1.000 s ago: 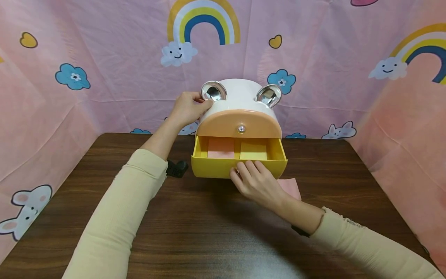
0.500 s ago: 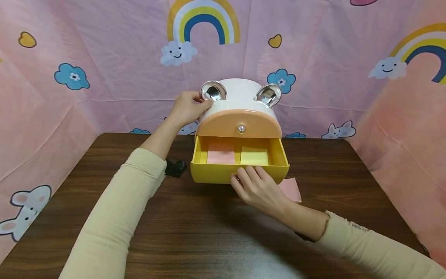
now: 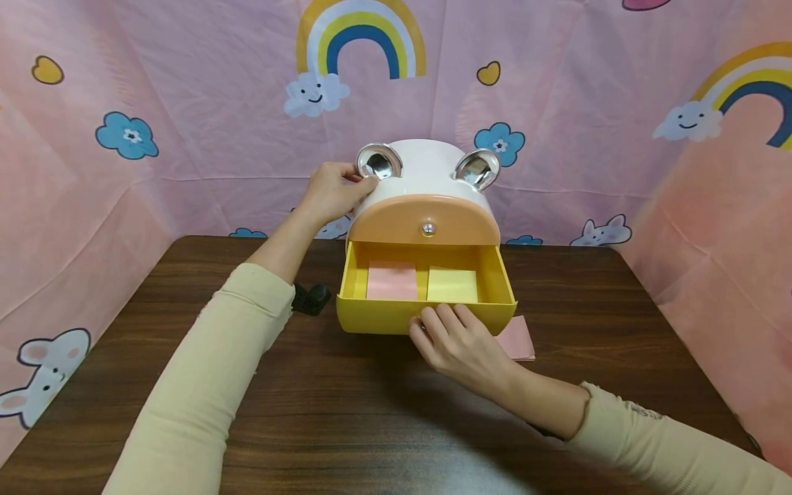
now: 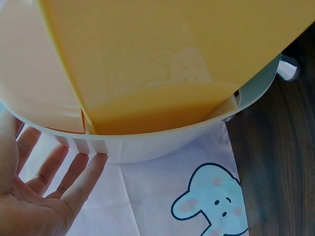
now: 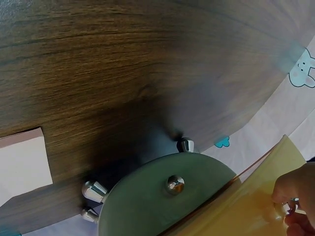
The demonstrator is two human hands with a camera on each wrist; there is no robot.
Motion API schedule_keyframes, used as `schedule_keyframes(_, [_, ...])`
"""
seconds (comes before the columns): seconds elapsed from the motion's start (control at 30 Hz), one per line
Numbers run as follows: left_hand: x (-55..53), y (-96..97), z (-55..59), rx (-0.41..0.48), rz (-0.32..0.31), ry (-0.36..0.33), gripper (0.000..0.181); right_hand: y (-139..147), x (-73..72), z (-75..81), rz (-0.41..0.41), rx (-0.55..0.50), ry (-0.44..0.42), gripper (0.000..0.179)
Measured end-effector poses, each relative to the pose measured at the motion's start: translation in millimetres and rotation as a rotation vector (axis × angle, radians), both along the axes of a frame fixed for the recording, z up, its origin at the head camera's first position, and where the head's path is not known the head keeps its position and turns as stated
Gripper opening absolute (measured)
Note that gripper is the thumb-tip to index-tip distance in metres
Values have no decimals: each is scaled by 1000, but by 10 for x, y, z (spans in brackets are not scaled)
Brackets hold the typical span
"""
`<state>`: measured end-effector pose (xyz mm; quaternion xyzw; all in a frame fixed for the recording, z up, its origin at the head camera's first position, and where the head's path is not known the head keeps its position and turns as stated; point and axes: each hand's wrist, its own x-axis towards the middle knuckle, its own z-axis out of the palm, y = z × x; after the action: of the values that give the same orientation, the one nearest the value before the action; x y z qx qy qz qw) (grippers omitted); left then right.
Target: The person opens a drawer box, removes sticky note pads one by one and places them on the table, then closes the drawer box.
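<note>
A white drawer box (image 3: 428, 161) with silver ears stands towards the back of the table. Its yellow drawer (image 3: 371, 316) is pulled out, with a pink paper pad (image 3: 392, 281) and a pale yellow paper pad (image 3: 452, 286) lying inside. My right hand (image 3: 460, 350) pinches the drawer's small silver knob (image 5: 287, 208), which the fingers largely hide in the head view. My left hand (image 3: 331, 196) rests against the box's left side below the ear; in the left wrist view its extended fingers (image 4: 78, 189) touch the white shell. Above, the orange drawer (image 3: 396, 220) is closed.
Beneath the yellow drawer is a green drawer (image 5: 147, 206) with a silver knob, and silver feet (image 5: 93, 191) support the box. A pink paper stack (image 3: 517, 340) lies on the dark wooden table (image 3: 346, 412) to the right. A patterned cloth (image 3: 235, 137) hangs behind.
The yellow drawer has slid further out towards me, with my right hand moving along on its knob. More of both pads shows inside. My left hand has stayed put.
</note>
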<state>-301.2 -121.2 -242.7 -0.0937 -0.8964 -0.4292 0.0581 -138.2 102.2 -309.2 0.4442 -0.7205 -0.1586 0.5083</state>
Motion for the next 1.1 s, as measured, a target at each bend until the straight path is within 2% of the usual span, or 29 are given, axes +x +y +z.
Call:
schedule_keyframes(0.27, [-8, 8, 8, 4, 0, -2, 31, 4, 59, 16, 28, -11, 0, 17])
schedule_keyframes(1.1, [-3, 8, -14, -5, -1, 19, 31, 30, 162, -10, 49, -2, -15, 19])
